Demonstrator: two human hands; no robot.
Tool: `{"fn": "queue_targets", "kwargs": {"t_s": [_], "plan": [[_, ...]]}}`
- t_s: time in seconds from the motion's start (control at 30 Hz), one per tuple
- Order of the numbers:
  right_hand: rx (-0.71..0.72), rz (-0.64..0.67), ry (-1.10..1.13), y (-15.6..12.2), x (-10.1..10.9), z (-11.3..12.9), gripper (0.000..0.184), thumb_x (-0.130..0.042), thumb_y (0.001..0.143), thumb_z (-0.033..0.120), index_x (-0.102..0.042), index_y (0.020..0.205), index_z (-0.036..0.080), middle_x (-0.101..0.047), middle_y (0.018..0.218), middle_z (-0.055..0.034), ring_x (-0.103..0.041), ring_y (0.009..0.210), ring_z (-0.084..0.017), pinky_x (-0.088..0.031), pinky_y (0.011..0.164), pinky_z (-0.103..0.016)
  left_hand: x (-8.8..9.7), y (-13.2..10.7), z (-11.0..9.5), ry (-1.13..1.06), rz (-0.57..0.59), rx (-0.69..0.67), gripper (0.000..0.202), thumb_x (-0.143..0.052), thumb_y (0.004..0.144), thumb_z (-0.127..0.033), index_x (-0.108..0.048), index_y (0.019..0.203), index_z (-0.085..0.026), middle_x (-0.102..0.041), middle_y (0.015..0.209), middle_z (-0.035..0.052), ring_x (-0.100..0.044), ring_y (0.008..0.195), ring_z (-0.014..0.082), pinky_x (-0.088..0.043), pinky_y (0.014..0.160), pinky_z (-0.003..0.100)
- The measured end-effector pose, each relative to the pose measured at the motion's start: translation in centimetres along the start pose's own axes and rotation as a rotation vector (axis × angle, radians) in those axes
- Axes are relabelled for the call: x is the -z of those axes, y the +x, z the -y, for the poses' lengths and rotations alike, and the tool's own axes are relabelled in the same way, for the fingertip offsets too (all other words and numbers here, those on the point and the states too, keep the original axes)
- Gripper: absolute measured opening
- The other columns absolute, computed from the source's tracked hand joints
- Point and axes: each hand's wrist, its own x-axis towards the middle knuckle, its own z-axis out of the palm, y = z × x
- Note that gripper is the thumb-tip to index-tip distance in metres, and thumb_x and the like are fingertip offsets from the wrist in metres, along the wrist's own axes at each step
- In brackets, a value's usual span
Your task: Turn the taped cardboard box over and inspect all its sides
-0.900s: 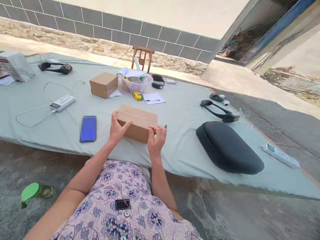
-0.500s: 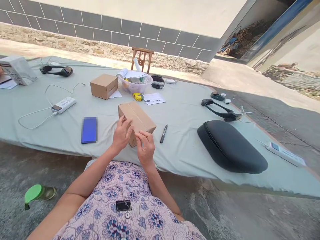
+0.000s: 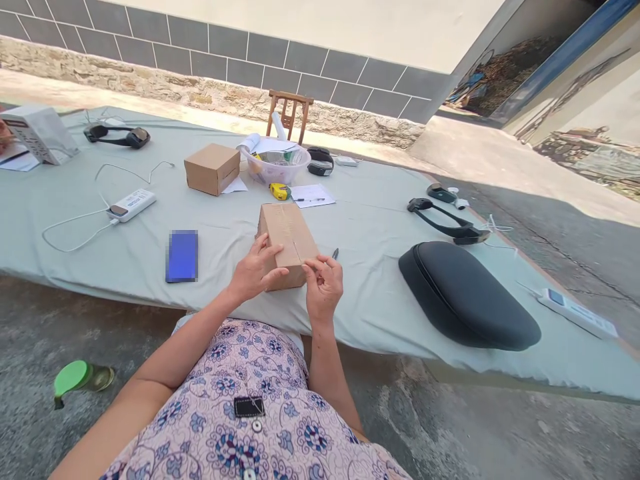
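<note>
A closed brown cardboard box lies on the cloth-covered table right in front of me, a seam running along its top. My left hand rests against its left side and top edge with the fingers spread. At the near right corner of the top, my right hand has thumb and fingertips pinched together. Whatever is in that pinch is too small to make out. A black marker lies just beyond the right hand, which mostly hides it.
A second cardboard box, a plastic basket and a yellow tape measure stand farther back. A phone with a blurred screen lies left, a white power bank behind it. A black case sits at right.
The box has turned so its near end faces me more squarely. My right hand has moved right to its near right corner, now covering most of the marker. The left hand's fingers have spread.
</note>
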Motion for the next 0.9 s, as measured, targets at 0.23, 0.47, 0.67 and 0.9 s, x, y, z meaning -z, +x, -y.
{"fn": "queue_targets", "kwargs": {"t_s": [0.23, 0.47, 0.67, 0.9], "plan": [[-0.34, -0.002, 0.144, 0.1, 0.1, -2.8, 0.038, -0.064, 0.084, 0.052, -0.07, 0.096, 0.016, -0.07, 0.096, -0.0071, -0.055, 0.069, -0.014, -0.048, 0.065, -0.027, 0.1, -0.3, 0.0, -0.104, 0.005, 0.007, 0.05, -0.052, 0.094, -0.054, -0.057, 0.134, -0.024, -0.032, 0.162, 0.0125, -0.045, 0.142, 0.0308, -0.06, 0.093, 0.04], [-0.492, 0.256, 0.151, -1.3, -0.5, -5.0, 0.044, -0.065, 0.077, 0.053, -0.072, 0.1, 0.017, -0.073, 0.095, -0.0076, -0.062, 0.079, -0.019, -0.05, 0.074, -0.031, 0.6, 0.0, 2.1, -0.29, -0.116, 0.107, 0.054, -0.047, 0.095, -0.057, -0.053, 0.137, -0.023, -0.046, 0.153, 0.0133, -0.043, 0.143, 0.0315, -0.062, 0.087, 0.038], [-0.49, 0.249, 0.208, -1.9, -1.0, -5.0, 0.045, -0.062, 0.081, 0.047, -0.067, 0.115, 0.018, -0.071, 0.074, -0.0011, -0.065, 0.071, -0.017, -0.052, 0.073, -0.032, 1.1, 0.4, 4.3, -0.595, -0.131, 0.301, 0.059, -0.047, 0.092, -0.058, -0.048, 0.138, -0.023, -0.058, 0.137, 0.0106, -0.062, 0.113, 0.0217, -0.063, 0.079, 0.034], [-0.335, 0.073, 0.178, -1.3, -0.4, -3.9, 0.035, -0.063, 0.085, 0.045, -0.068, 0.108, 0.018, -0.063, 0.072, 0.0029, -0.059, 0.068, -0.012, -0.051, 0.07, -0.027, -0.1, 0.1, 5.1, -0.415, -0.091, 0.509, 0.038, -0.046, 0.09, -0.046, -0.065, 0.109, -0.019, -0.069, 0.113, 0.009, -0.061, 0.112, 0.0243, -0.055, 0.091, 0.037]]}}
